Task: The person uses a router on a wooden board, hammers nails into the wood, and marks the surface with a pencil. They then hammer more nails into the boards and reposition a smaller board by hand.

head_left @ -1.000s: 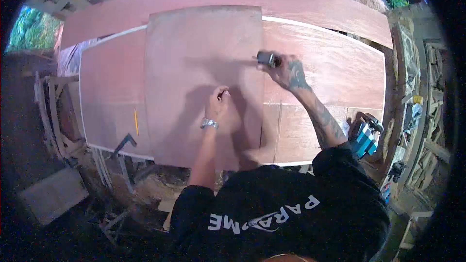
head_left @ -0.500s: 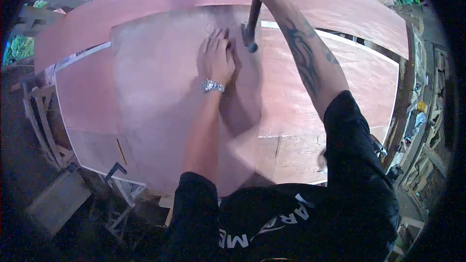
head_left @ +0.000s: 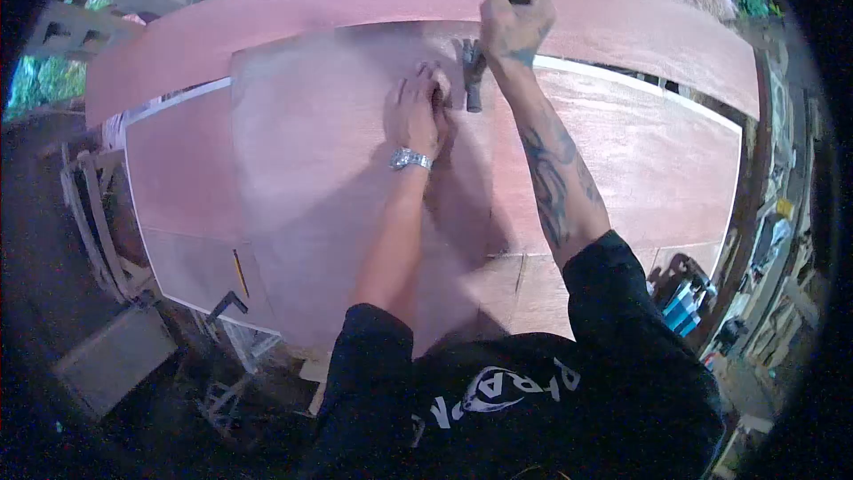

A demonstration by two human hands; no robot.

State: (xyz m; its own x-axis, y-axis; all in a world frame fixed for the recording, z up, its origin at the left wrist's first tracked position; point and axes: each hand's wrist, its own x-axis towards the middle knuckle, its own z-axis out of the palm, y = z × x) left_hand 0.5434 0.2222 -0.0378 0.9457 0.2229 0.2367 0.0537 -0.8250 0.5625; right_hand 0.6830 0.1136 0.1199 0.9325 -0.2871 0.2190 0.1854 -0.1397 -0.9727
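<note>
One plywood sheet (head_left: 311,178), right hand (head_left: 514,28) clenching hammer (head_left: 473,76), left hand (head_left: 416,116) pinched shut beside hammer head.

I count two hands: left hand (head_left: 416,116), right hand (head_left: 515,25). One hammer (head_left: 474,80). One wristwatch (head_left: 410,159). Plywood sheets, three that I make out: pale top sheet (head_left: 329,169), wider sheet (head_left: 640,160) beneath, long sheet (head_left: 267,18) at far edge. One yellow pencil (head_left: 238,272). One dark clamp-like piece (head_left: 227,304) at near edge. One blue power tool (head_left: 684,304), type unclear to me. One grey slab (head_left: 111,357) on ground. Blurred clutter beside power tool: I leave uncounted.
</note>
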